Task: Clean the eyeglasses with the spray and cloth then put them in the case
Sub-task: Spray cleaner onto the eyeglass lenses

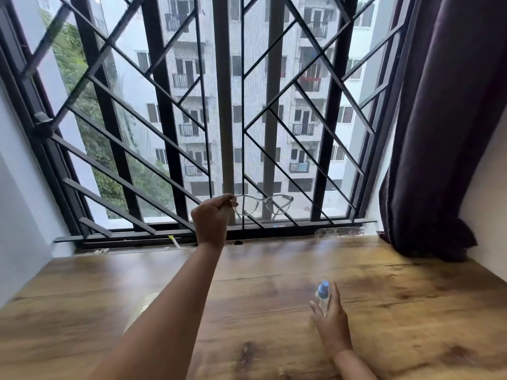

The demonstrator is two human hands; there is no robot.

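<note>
**Glasses up to the light, spray bottle coming into play**

We're looking out through one big barred window (pixel 219 119), a single dark curtain (pixel 444 119) hanging down the right side, and one wooden table (pixel 109 311) stretching across the bottom of the view. No cloth and no case are showing anywhere on it from this angle.

Two hands are working. The left hand (pixel 211 218) is reaching far out toward the window, fingers closed in a pinch on one temple end of the eyeglasses (pixel 262 205), holding them up in the air against the daylight, well above the table. One pair, clear frame, both lenses facing us.

Lower right, the right hand (pixel 330 322) is wrapping around one small spray bottle (pixel 322 293) with a blue cap; it's blurred, so whether the bottle is resting on the wood or already lifted, I cannot tell. The fingers look curled on it.

By my read, this is the spraying step just getting under way: the lenses are being presented and the bottle is being readied. The next move is calling for the nozzle to come up near the lenses and point at them, with the left pinch holding steady so the frame is not swinging. The cloth will need finding after that.
</note>
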